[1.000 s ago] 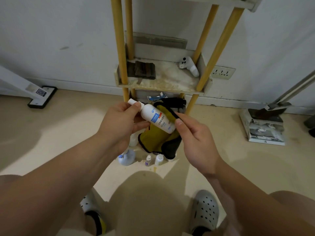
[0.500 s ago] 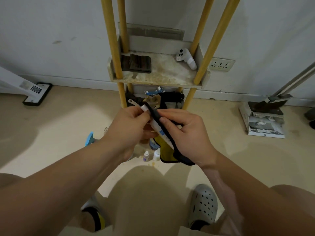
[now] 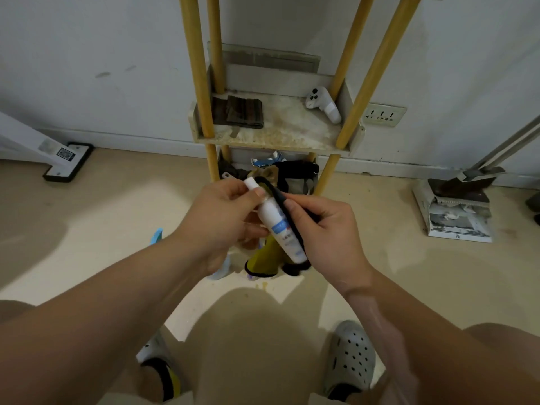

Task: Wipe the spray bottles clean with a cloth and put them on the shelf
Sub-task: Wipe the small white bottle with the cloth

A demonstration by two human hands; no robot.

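Bottle [image 3: 273, 217]: white with a blue label, held tilted in mid-air in front of the knees. The cap end is up and to the left, the base down and to the right. It is not yet on the shelf.

Left hand [image 3: 222, 217]: thumb and fingers pinch the cap end. Right hand [image 3: 327, 232]: clamped on the cloth [image 3: 264, 257], pressing its black edge along the right side of the bottle body. The two hands are close together, meeting at the bottle. The yellow remainder of the cloth hangs loose below.

Judgement on the step: wiping is in progress, and only one flank appears covered. To do it well, the left hand should turn the bottle by its cap while the right draws the cloth down the body, so that every side and the base are reached. The neck under the left fingers will need a change of grip. The pinch on the cap is narrow, so cloth pressure should be moderate or the bottle may slip.

Floor [image 3: 87, 229], beneath the hands: other bottles [image 3: 222, 270], mostly hidden by the left wrist; their number cannot be told.

Shelf [image 3: 292, 135], beyond: the middle board is stained and carries a dark rag [image 3: 239, 112] at left and a white controller [image 3: 323, 106] at right. The bare board between them looks a suitable spot for the bottle.
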